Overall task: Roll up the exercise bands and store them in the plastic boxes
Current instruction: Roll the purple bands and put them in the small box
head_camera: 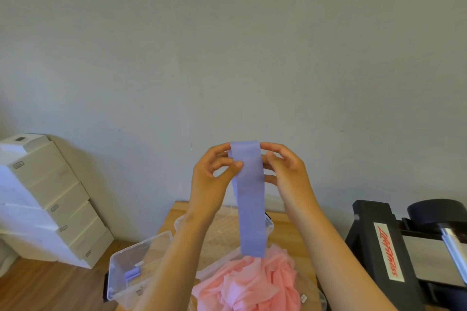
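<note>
Grey wall [227, 45] fills the background behind a wooden bench [290, 242]. The left hand [209, 177] and right hand [288, 171] pinch the top end of a purple band [250, 197], one at each edge, and it hangs straight down. Below the band lies a heap of pink bands [252, 283]; lower left of the band stands a clear box [118, 267] holding a small purple roll [132, 272].

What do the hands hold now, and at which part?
The left hand and the right hand pinch the purple band at its top end; the rest hangs down.
</note>
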A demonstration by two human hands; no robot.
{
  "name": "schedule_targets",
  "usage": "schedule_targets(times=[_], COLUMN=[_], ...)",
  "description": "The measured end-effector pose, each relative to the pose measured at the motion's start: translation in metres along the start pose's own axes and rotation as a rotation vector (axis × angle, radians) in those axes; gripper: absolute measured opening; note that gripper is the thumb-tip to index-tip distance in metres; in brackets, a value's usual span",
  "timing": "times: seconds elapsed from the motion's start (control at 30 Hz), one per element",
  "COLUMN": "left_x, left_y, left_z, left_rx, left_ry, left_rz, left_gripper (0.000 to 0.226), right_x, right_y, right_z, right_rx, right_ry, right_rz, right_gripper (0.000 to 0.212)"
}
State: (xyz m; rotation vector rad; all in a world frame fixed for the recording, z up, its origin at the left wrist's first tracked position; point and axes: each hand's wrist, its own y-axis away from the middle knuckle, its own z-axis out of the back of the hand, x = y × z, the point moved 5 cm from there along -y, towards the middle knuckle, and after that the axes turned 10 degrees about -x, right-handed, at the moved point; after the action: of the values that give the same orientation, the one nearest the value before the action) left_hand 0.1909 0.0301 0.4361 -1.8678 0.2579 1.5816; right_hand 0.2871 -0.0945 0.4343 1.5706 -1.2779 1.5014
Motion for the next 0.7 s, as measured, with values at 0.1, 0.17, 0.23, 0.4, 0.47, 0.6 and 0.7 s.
schedule_targets(times=[0.1,0.17,0.23,0.4,0.47,0.6,0.7], left_x=[-0.011,-0.016,-0.021,-0.032,-0.035,-0.034,-0.03], left_y=[-0.008,-0.012,-0.013,-0.018,-0.019,-0.019,-0.017], left_z=[-0.002,-0.003,-0.004,-0.004,-0.004,-0.005,-0.002], left_rx=[-0.012,-0.01,0.002,0.018,0.033,0.056,0.064], left_ry=[0.001,0.026,0.059,0.127,0.128,0.091,0.064], left_rz=[-0.016,-0.003,0.008,0.019,0.013,-0.002,-0.01], left_gripper=[0.029,0.027,0.025,0.026,0.027,0.025,0.022], right_x=[0.013,0.019,0.024,0.034,0.038,0.046,0.049], right_y=[-0.002,-0.005,-0.007,-0.01,-0.011,-0.014,-0.015], right_z=[0.002,0.004,0.004,0.001,-0.003,-0.009,-0.011], right_rx=[0.034,0.03,0.019,0.045,0.065,0.087,0.106], right_ry=[-0.052,-0.102,-0.118,-0.077,-0.068,-0.098,-0.101], right_rz=[0.008,0.014,0.022,0.02,0.026,0.025,0.049], right_gripper=[0.025,0.025,0.022,0.017,0.016,0.028,0.034])
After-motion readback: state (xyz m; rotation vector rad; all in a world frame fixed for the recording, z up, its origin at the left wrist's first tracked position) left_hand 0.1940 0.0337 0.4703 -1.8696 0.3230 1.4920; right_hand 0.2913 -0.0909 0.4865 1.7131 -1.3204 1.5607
